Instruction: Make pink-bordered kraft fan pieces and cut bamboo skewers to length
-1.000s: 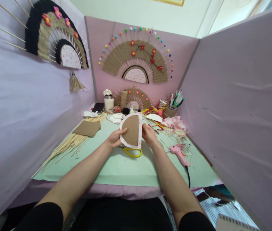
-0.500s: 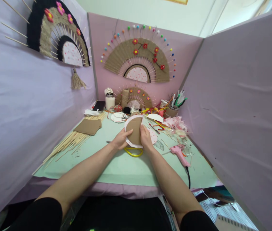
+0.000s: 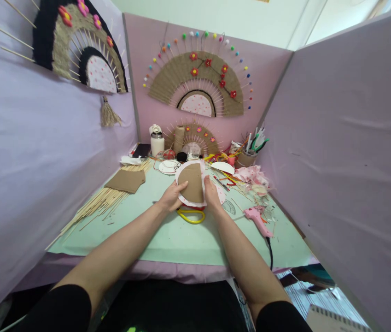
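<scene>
Cardboard (image 3: 191,182) between hands' fingers (image 3: 182,186); right grip unclear

Set against half a second ago, the right hand (image 3: 212,191) has slid outward off the cardboard half-circle (image 3: 191,184), and the pale border (image 3: 202,169) shows again along its straight edge. A pink-dotted piece (image 3: 221,193), hidden a second ago, shows beyond that hand.
</scene>
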The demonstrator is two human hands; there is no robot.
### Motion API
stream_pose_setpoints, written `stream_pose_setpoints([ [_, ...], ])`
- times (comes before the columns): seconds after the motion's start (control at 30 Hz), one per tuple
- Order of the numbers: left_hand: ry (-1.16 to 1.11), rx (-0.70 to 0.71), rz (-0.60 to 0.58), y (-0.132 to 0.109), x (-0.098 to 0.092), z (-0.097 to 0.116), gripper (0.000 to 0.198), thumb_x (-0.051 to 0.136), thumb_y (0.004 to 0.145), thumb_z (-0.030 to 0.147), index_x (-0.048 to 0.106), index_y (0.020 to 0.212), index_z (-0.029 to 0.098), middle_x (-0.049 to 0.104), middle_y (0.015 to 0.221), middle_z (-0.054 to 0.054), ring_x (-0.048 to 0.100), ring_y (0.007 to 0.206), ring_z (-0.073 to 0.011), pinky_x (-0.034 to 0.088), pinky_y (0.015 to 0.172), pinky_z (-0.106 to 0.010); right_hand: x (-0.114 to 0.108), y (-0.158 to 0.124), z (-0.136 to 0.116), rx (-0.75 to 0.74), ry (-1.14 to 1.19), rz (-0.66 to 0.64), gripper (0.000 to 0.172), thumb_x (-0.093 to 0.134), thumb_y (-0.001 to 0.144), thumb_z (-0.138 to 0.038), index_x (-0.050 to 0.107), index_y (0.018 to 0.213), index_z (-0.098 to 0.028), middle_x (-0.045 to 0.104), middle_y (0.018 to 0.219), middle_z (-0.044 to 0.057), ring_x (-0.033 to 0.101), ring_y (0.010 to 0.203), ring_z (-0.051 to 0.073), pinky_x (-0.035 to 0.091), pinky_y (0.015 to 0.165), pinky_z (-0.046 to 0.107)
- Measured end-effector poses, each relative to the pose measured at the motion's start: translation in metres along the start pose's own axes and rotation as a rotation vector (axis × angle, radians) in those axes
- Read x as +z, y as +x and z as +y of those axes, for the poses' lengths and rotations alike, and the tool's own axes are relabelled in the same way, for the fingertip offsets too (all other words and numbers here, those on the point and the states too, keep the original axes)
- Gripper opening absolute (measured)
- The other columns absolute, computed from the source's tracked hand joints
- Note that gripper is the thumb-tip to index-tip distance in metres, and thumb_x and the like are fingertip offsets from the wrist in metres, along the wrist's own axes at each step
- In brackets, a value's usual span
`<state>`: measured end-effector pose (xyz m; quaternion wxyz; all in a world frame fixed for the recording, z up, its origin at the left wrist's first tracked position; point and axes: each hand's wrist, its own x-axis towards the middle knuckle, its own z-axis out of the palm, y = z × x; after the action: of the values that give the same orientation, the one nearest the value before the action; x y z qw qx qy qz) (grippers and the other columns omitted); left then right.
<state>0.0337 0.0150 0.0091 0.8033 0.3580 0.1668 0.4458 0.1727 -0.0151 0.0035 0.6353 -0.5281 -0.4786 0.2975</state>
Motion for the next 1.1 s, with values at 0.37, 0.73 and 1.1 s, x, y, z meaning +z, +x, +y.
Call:
stream_pose_setpoints([
  [0.37, 0.016, 0.035, 0.065, 0.005, -0.007, 0.012, 0.039, 0.062, 0.077, 0.011, 0.058, 0.115, 0.014, 0.071, 0.100, -0.010, 0.066, 0.095, -0.0236, 0.049, 0.093, -0.044, -0.005, 0.005, 0.005, 0.096, 0.182, -0.012, 0.032, 0.065, 0.068, -0.050, 0.064, 0.078, -0.020, 0.063, 0.073, 0.000, 0.056, 0.065, 0.014, 0.046, 0.058, 0.025],
  [0.73, -0.279, 0.281, 0.471, 0.015, -0.050, 0.086, 0.032, 0.050, 0.081, 0.006, 0.061, 0.110, 0.013, 0.072, 0.090, -0.008, 0.068, 0.088, -0.0207, 0.050, 0.092, -0.043, -0.024, -0.001, -0.008, 0.052, -0.426, -0.560, 0.025, 0.064, 0.071, -0.041, 0.063, 0.076, -0.017, 0.058, 0.064, -0.001, 0.050, 0.058, 0.011, 0.038, 0.052, 0.022],
  [1.1, -0.281, 0.252, 0.588, 0.017, -0.057, 0.083, 0.040, 0.049, 0.071, 0.001, 0.062, 0.107, 0.014, 0.070, 0.088, -0.007, 0.066, 0.089, -0.0237, 0.047, 0.093, -0.052, -0.008, -0.024, -0.016, -0.085, -1.023, -0.766, 0.021, 0.071, 0.069, -0.034, 0.061, 0.079, -0.018, 0.062, 0.079, 0.003, 0.050, 0.068, 0.014, 0.029, 0.057, 0.024],
])
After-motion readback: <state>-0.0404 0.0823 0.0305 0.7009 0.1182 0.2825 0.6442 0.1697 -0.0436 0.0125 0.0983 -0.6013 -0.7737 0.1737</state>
